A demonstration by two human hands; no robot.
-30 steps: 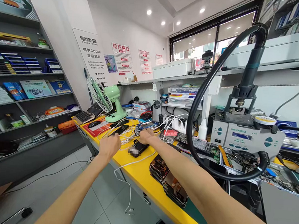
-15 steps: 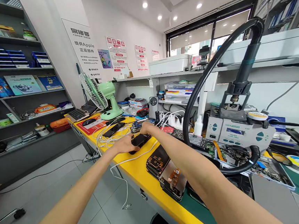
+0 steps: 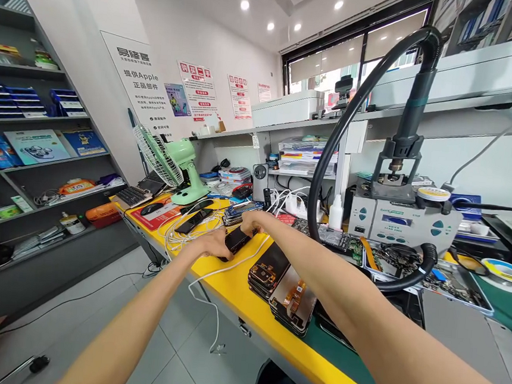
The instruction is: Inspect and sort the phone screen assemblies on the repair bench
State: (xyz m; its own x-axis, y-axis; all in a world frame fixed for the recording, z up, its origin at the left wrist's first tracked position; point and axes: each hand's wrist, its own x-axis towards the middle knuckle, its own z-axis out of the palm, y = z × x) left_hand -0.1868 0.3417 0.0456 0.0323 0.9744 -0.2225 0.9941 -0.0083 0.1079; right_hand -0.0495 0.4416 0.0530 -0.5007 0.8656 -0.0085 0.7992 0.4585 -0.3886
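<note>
A dark, flat block that looks like a small stack of phones (image 3: 236,241) sits on the yellow worktop between my hands. My left hand (image 3: 214,243) grips its near left end, with the thumb along the side. At the far right end, my right hand (image 3: 253,220) is closed on it with bent fingers. Part of the block is hidden behind the hands. Left of it, another black phone (image 3: 193,221) rests among tangled white cables (image 3: 174,235). Nearer to me, under my right forearm, lie stacked phone screens (image 3: 294,300) with orange flex cables, beside a second stack (image 3: 268,271).
A green fan (image 3: 188,174) stands at the far left of the yellow worktop (image 3: 229,288). To the right are a hot air station (image 3: 405,223) with a thick black hose (image 3: 317,179) and a tray of circuit boards (image 3: 463,288). One white cable hangs over the front edge.
My left hand has moved slightly inward along the dark block, and the right hand keeps its hold. The whole view has shifted a little.
</note>
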